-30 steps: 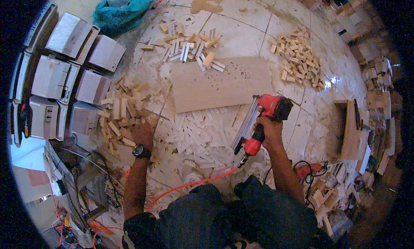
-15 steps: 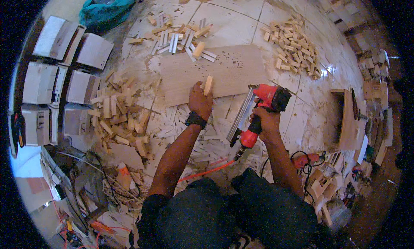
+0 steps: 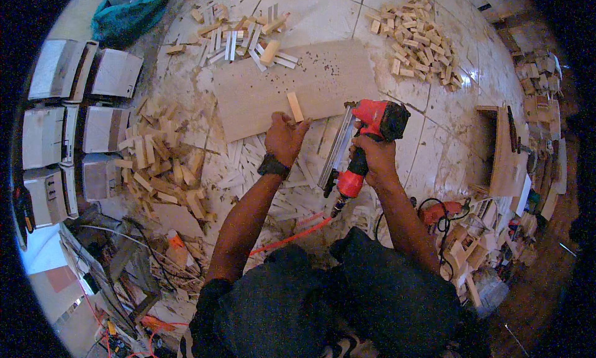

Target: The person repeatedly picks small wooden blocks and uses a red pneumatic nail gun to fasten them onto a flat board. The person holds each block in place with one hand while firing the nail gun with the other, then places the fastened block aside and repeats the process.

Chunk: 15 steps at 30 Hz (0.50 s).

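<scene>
My left hand (image 3: 286,139), with a dark watch on its wrist, is at the near edge of a flat wooden board (image 3: 248,113) on the floor. Its thumb and fingers close around the near end of a small pale wooden block (image 3: 295,107), which rests on the board. My right hand (image 3: 376,156) grips the handle of a red and black nail gun (image 3: 375,117), its long silver magazine angled down toward me. An orange hose (image 3: 292,237) runs from the tool's lower end. Small dark specks are scattered over the board.
Beyond the board lie wood blocks and white strips (image 3: 239,41). Heaps of blocks stand at far right (image 3: 422,44) and left (image 3: 164,159). White boxy units (image 3: 102,128) line the left side. An open wooden box (image 3: 496,150) and a red corded tool (image 3: 442,212) are at right.
My left hand has lowered the block onto the board, its far end now tipped slightly left. My right hand still holds the nail gun. The whole view has shifted a little.
</scene>
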### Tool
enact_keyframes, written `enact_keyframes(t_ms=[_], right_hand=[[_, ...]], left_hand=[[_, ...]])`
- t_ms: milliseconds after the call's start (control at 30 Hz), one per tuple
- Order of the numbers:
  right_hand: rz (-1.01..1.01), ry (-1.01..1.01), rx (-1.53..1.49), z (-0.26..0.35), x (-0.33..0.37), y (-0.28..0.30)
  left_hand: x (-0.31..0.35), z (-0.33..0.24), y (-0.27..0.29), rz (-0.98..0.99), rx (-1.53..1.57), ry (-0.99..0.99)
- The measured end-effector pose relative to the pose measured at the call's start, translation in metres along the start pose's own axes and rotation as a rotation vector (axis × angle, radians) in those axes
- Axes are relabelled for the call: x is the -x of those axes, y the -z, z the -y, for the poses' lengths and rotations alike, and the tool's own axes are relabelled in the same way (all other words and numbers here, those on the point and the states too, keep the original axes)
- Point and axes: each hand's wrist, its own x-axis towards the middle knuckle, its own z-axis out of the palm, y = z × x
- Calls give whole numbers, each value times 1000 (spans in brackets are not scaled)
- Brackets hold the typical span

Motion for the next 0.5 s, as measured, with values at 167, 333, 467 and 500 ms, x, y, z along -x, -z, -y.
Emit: enact_keyframes(t_ms=[167,333,467,500], right_hand=[[-30,-41,-2,1,2,-2],[-50,-6,39,1,0,0],[-33,-22,13,-1,-2,2],[-35,-27,17,-2,-2,2]], left_hand=[[-26,-5,-1,127,195,115],[-20,23,10,438,1003,69],[-15,33,5,538,1812,441],[-14,32,4,524,1816,432]])
